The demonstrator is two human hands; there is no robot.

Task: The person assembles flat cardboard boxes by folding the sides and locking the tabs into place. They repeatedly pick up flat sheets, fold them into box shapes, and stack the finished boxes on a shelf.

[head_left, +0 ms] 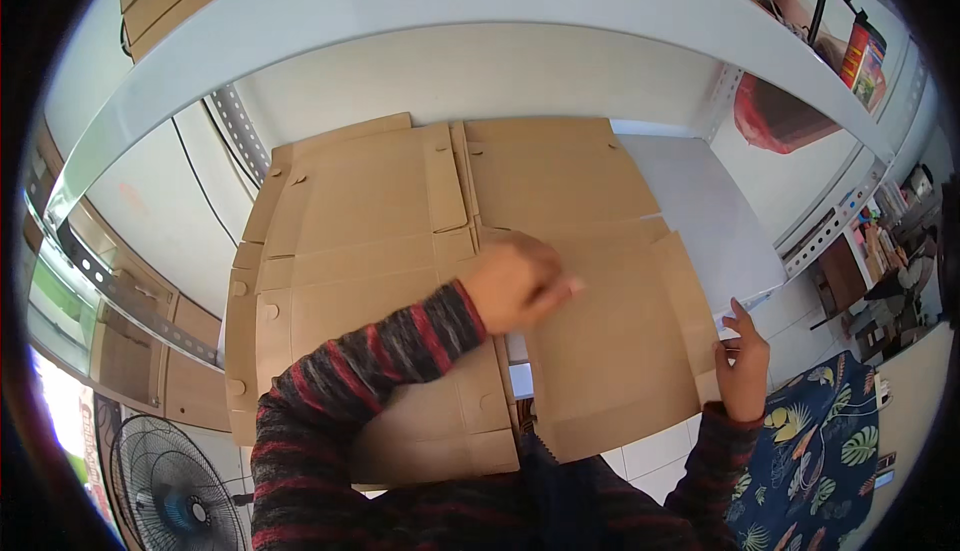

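Note:
Flattened brown cardboard boxes lie unfolded on a shelf surface before me. One sheet (370,201) spreads over the left, and another sheet (610,341) on the right reaches past the front edge close to my body. My left hand (515,281) is curled over the middle, above the left part of the right sheet. Whatever its fingers may hold is hidden. Beside the right sheet's right edge is my right hand (742,361), fingers apart and raised, its thumb close to the cardboard. Nothing shows in it.
A white shelf beam (500,46) crosses above the surface, with perforated metal posts at both sides. Bare grey shelf (695,206) shows at the back right. A black fan (180,496) stands lower left. Dark leaf-patterned cloth (810,451) hangs lower right.

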